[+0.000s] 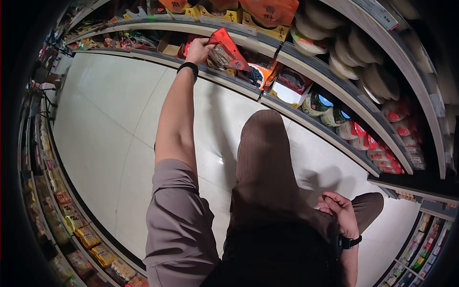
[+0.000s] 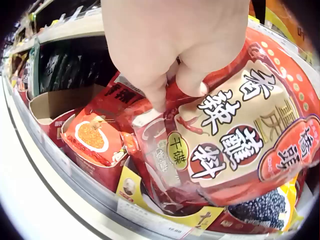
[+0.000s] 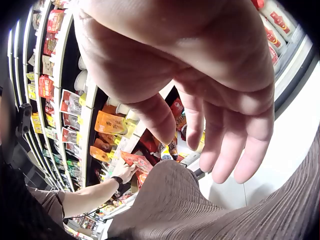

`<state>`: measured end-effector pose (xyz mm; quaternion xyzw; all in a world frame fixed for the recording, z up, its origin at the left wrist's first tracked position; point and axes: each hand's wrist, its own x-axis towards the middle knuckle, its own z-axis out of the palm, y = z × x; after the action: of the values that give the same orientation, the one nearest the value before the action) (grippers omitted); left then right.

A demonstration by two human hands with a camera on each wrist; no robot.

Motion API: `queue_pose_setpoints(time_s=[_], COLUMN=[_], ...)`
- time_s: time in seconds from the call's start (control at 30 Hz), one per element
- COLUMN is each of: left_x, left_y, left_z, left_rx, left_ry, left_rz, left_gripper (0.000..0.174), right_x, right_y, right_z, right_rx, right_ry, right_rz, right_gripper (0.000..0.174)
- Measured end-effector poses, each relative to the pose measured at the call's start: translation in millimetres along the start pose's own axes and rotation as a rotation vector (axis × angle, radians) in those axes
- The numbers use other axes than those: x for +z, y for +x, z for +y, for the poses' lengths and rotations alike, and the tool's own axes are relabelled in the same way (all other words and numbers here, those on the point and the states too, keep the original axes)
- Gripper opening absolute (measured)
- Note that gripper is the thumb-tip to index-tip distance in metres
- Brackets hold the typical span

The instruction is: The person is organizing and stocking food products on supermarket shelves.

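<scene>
My left hand (image 1: 198,50) pinches the edge of a red seasoning packet (image 1: 228,51) at the bottom shelf, its arm stretched forward. In the left wrist view, thumb and fingers grip the packet's edge, and its printed front (image 2: 225,125) tilts over a yellow-edged display box (image 2: 145,192). Beside it, a red packet with a picture of orange powder (image 2: 92,136) stands in a carton. My right hand (image 1: 340,209) hangs by the bent knee with loosely curled fingers and nothing in them; the right wrist view shows its fingers (image 3: 227,145) pointing down.
Above, a shelf holds orange bags (image 1: 270,12) in yellow boxes. To the right sit stacked bowls (image 1: 351,50) and red-and-white packets (image 1: 377,150). A bag showing dark grains (image 1: 256,75) stands near the held packet. Another stocked shelf (image 1: 71,215) runs along the left across the tiled floor (image 1: 105,105).
</scene>
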<state>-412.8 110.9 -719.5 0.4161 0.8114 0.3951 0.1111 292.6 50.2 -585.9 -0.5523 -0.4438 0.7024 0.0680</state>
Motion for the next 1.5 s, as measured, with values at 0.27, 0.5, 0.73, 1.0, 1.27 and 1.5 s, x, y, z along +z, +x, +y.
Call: queue_pose_setpoints(time_s=[0.27,0.5,0.73,1.0,1.27,1.5], left_x=[14,20,27,50,52,52], left_y=[7,19,24,60,81,47], left_z=[-13,-4,9,-7,-47,-11], left_rx=[0.019,0.161,0.023,0.097,0.119,-0.137], left_ry=[-0.064,0.313,0.465,0.589,0.524,0.412], left_rz=[-0.132,-0.084,-0.146,-0.168,-0.05,0.167], left_gripper=[0.019,0.021,0.03,0.04,0.045,0.032], right_x=[4,10,11,3,9,-3], right_y=[-2,6,12,6,0,-2], right_z=[-2,-3,-3,4,7,20], right_rx=[0.06,0.075,0.069,0.072,0.094,0.108], right_ry=[-0.009,-0.012,-0.027,-0.028,0.025,0.032], right_rz=[0.026,0.018,0.01,0.056,0.058,0.08], right_gripper=[0.027,0.026,0.026,0.027,0.026,0.026])
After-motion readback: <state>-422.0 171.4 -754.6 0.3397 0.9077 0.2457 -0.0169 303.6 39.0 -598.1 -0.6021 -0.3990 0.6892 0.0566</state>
